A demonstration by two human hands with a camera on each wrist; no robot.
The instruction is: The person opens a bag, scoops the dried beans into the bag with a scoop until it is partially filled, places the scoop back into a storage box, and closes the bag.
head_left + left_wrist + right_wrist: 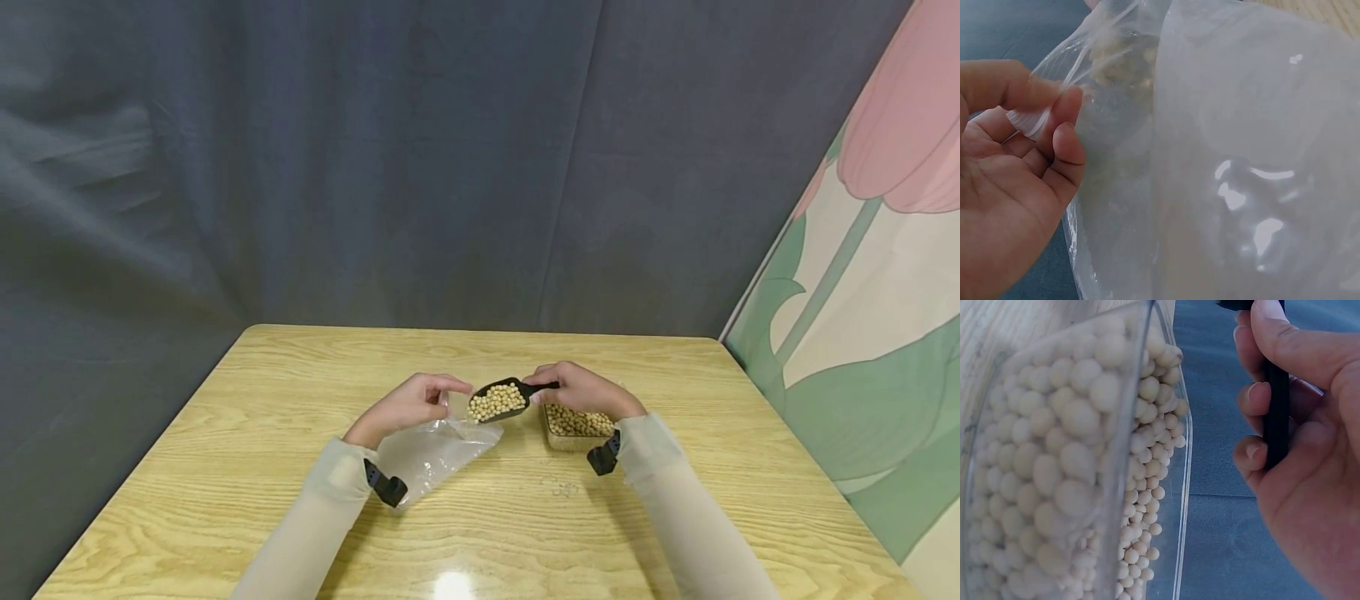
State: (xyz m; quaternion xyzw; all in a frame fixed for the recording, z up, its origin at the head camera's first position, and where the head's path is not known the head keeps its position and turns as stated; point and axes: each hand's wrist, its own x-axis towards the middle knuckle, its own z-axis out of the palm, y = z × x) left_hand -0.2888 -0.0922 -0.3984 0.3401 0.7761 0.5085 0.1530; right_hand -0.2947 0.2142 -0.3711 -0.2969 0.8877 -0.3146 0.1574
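Observation:
My right hand (581, 389) grips the handle of a black scoop (1277, 419), its fingers wrapped round it. Pale round soybeans (497, 402) fill the scoop's bowl, which points left toward the bag. At its upper edge my left hand (408, 407) pinches a clear zip bag (1260, 112) between thumb and fingers. The scoop's tip is close to the bag's mouth; whether it is inside, I cannot tell. Beneath my right forearm sits a clear box (558, 442) heaped with more soybeans (1054, 469).
Both hands work over a light wooden table (247, 467). A dark curtain (420, 167) hangs behind its far edge. On the right is a wall cloth (862, 350) printed with flowers. Small dark marks (561, 485) show on the tabletop in front of the box.

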